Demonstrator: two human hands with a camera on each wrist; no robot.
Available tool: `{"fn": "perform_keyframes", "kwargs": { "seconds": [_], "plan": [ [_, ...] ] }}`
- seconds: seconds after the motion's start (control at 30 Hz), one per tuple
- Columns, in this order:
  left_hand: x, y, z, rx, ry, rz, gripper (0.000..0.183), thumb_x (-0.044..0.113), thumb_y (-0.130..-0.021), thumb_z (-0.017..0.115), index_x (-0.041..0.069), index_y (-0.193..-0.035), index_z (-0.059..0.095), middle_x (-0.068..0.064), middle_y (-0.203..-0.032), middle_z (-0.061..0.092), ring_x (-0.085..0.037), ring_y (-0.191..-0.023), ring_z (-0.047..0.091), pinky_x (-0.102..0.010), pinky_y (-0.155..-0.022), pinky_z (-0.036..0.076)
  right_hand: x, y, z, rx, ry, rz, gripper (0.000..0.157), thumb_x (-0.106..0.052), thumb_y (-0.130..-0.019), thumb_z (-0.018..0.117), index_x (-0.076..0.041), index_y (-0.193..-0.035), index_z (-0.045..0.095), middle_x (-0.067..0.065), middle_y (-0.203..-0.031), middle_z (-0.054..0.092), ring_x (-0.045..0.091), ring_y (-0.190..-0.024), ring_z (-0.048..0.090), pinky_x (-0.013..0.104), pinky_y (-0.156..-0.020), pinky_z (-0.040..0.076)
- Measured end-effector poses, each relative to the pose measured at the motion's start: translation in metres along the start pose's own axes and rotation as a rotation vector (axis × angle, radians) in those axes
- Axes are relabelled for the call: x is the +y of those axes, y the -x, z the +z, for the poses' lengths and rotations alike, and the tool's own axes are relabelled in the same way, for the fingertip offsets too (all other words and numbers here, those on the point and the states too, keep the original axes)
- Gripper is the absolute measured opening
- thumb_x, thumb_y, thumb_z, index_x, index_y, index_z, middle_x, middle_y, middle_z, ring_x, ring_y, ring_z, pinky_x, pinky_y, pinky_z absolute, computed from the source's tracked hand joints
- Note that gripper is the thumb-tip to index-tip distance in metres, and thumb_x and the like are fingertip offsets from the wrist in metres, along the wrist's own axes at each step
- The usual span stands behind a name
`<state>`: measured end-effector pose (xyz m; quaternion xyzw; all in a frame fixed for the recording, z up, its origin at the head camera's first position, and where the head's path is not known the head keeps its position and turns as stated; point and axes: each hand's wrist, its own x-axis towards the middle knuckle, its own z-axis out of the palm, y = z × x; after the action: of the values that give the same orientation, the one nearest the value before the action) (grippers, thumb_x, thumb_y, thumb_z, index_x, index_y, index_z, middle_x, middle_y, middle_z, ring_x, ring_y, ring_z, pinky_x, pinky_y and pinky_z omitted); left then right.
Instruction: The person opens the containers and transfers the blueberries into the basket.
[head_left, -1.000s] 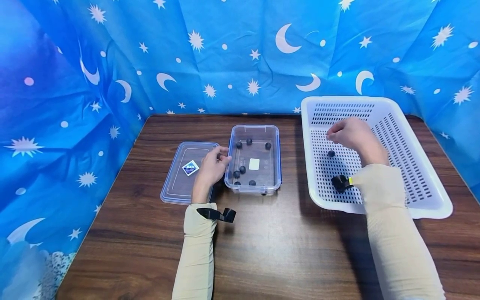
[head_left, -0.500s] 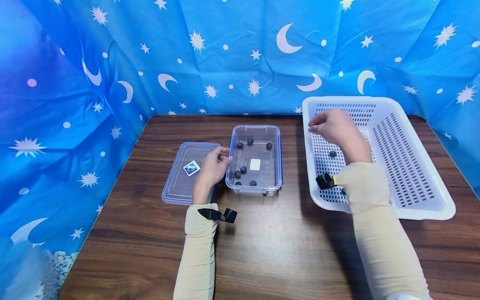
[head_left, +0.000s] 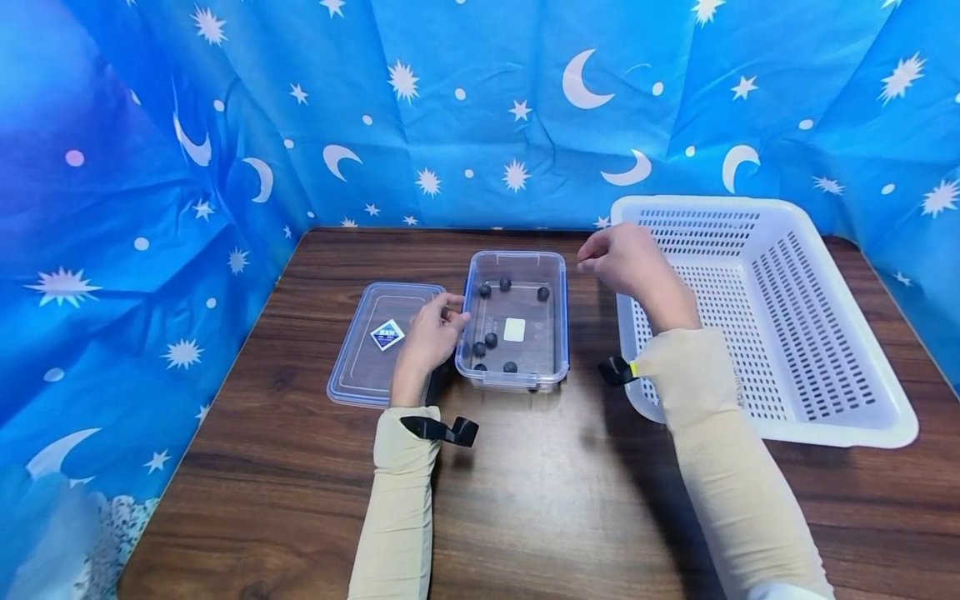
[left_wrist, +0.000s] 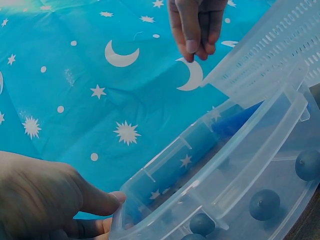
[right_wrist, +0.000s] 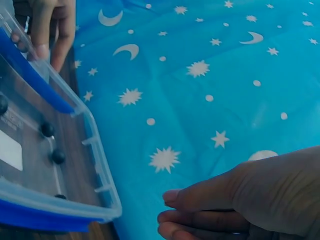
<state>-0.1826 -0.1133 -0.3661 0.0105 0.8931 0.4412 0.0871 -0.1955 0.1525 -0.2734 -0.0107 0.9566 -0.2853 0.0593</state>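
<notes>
My left hand [head_left: 429,335] rests at the left wall of a clear plastic box [head_left: 512,382] with blue edging. Thumb and fingers touch its rim from outside, as the left wrist view also shows. Several small black balls [head_left: 543,293] lie scattered on the box floor. My right hand [head_left: 628,262] hovers between the box and a white slotted basket [head_left: 813,250], over the basket's left rim. Its thumb [right_wrist: 187,197] and fingers are close together, tips bent inward. No ball shows between them in either wrist view, and the inner side of the grasp is hidden.
A clear lid [head_left: 352,367] with blue edging and a diamond sticker [head_left: 387,334] lies left of the box, partly beneath my left hand. Everything stands on a dark wooden table [head_left: 525,483]. A blue curtain [head_left: 480,108] with moons and stars closes off the back and left.
My right hand has moved left out of the basket, past its left rim toward the box. My left hand stays at the box wall. The whole head view has shifted slightly.
</notes>
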Motion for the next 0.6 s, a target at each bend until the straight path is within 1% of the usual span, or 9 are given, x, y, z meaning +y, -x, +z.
{"fn": "perform_keyframes", "kwargs": {
  "seconds": [0.1,0.23,0.43,0.53,0.6],
  "plan": [
    [0.000,0.000,0.000,0.003,-0.004,0.002,0.033,0.023,-0.099,0.053,0.013,-0.131,0.055,-0.007,-0.096,0.057,-0.021,-0.079,0.063,-0.031,-0.068,0.050,-0.004,-0.002,0.007,-0.002,-0.003,-0.023,0.019,-0.010,-0.090,0.061,-0.001,-0.104,0.070,0.018,-0.105,0.068,0.030,-0.094,0.056,0.043,-0.083,0.046],
    [0.000,0.000,0.000,0.008,-0.011,0.010,0.033,0.023,-0.099,0.053,0.013,-0.130,0.055,-0.007,-0.096,0.058,-0.021,-0.079,0.063,-0.031,-0.068,0.050,-0.010,-0.006,0.015,-0.018,-0.002,-0.026,0.019,-0.010,-0.090,0.062,-0.001,-0.105,0.071,0.017,-0.105,0.069,0.030,-0.093,0.058,0.043,-0.085,0.048],
    [0.000,0.000,0.000,0.020,-0.012,0.014,0.032,0.022,-0.098,0.054,0.013,-0.129,0.056,-0.007,-0.096,0.060,-0.021,-0.078,0.064,-0.032,-0.069,0.051,-0.019,-0.011,0.027,-0.028,0.044,-0.097,0.016,-0.008,-0.089,0.062,-0.003,-0.100,0.072,0.014,-0.102,0.071,0.029,-0.094,0.061,0.042,-0.087,0.048],
    [-0.001,0.000,0.000,0.017,-0.005,0.010,0.032,0.022,-0.099,0.053,0.013,-0.129,0.056,-0.008,-0.096,0.060,-0.021,-0.078,0.064,-0.032,-0.069,0.051,-0.025,-0.011,0.035,-0.050,0.048,-0.106,0.016,-0.008,-0.089,0.062,-0.004,-0.101,0.073,0.013,-0.102,0.071,0.027,-0.093,0.061,0.042,-0.085,0.049],
    [-0.001,0.000,0.000,0.014,0.000,0.005,0.032,0.022,-0.099,0.053,0.013,-0.130,0.055,-0.008,-0.097,0.059,-0.021,-0.078,0.064,-0.031,-0.068,0.051,-0.029,-0.010,0.041,-0.068,0.049,-0.097,0.017,-0.009,-0.090,0.061,-0.004,-0.102,0.073,0.013,-0.102,0.071,0.027,-0.092,0.062,0.041,-0.083,0.050]
  ]
}}
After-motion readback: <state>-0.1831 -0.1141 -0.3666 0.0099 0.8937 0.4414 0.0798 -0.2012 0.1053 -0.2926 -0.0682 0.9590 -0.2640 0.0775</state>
